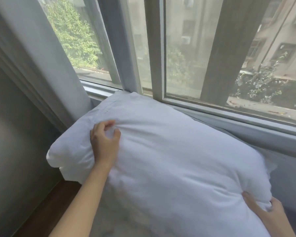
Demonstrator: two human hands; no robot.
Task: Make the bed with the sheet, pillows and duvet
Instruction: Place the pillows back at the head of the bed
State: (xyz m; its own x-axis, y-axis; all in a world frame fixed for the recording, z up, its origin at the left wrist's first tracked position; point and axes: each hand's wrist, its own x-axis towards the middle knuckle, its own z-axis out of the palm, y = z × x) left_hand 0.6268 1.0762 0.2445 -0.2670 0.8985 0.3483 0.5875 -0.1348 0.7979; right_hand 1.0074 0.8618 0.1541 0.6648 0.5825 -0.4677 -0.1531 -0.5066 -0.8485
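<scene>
Window (186, 53) fills the far side of the view, its pale frame and sill running from the left down toward the right, with greenery and buildings outside. Sheer curtain (41, 57) hangs at far left beside a grey wall (15, 142). White pillow (161, 147) lies large across the middle, its far long edge against the sill, one end pointing to the curtain, the other near right. A second white edge shows under its left end; what it belongs to is unclear. Dark wood strip (55, 202) runs along the near left. Left hand (105, 139) reaches in from the near edge, forearm bare, fingers and thumb curled, pinching a fold of the pillow's cover. Right hand (265, 209), near right, grips the pillow's near end, thumb on top.
</scene>
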